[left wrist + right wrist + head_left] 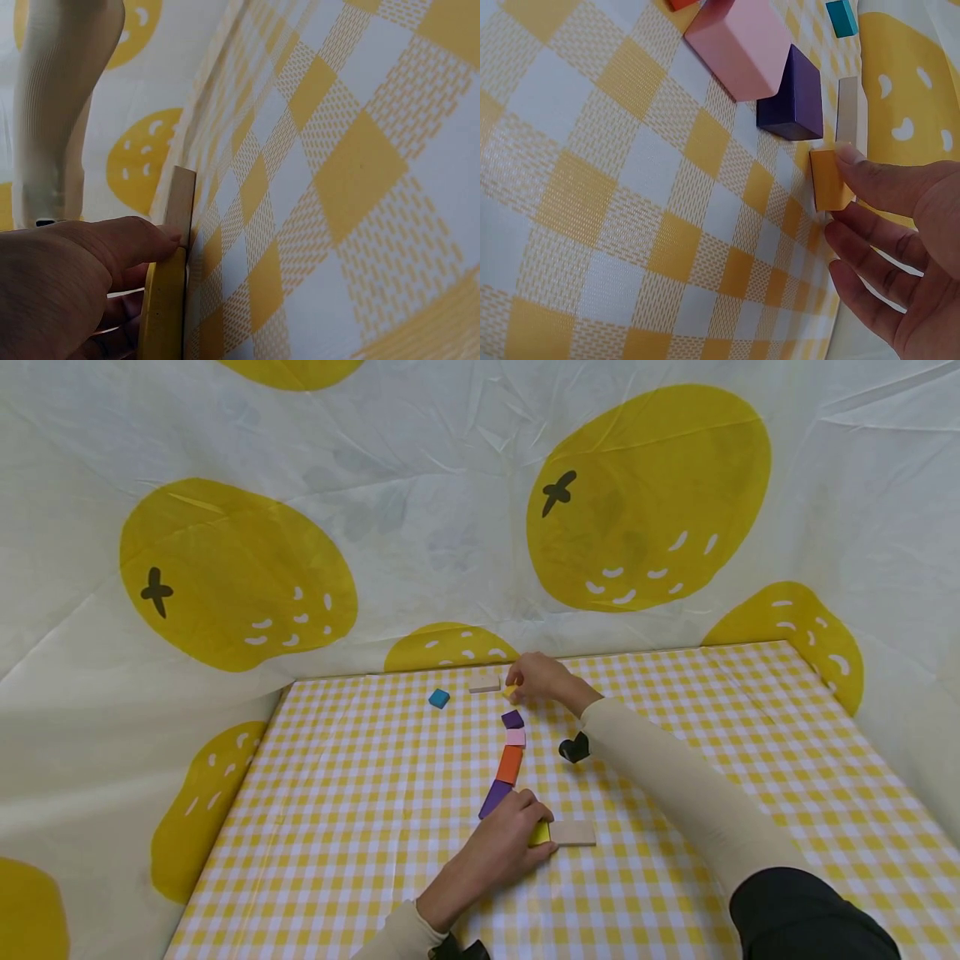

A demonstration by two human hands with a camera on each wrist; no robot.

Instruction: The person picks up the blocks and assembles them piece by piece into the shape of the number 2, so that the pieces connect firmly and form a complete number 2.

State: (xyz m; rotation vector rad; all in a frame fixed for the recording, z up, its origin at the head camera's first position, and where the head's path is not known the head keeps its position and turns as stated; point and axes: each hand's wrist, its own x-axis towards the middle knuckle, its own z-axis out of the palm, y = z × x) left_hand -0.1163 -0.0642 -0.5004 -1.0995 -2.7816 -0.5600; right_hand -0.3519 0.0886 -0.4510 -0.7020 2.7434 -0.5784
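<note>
In the head view my left hand (501,837) holds a yellow block (540,833) near the front of the row, its end against a plain wooden block (573,833). The left wrist view shows the thumb lying along the yellow block (163,307) where it meets the wood. At the far end, my right hand (542,677) pinches a small orange-yellow block (830,178) between thumb and finger, on the cloth. Between the hands a curved line runs through a purple block (512,719), a pink block (516,737), an orange block (509,764) and a longer purple block (495,799).
A second plain wooden block (483,684) lies at the far edge, just left of my right hand. Further left sits a teal block (439,698). Yellow-and-white checked cloth (360,827) covers the table, and a fruit-patterned curtain (442,527) hangs behind it.
</note>
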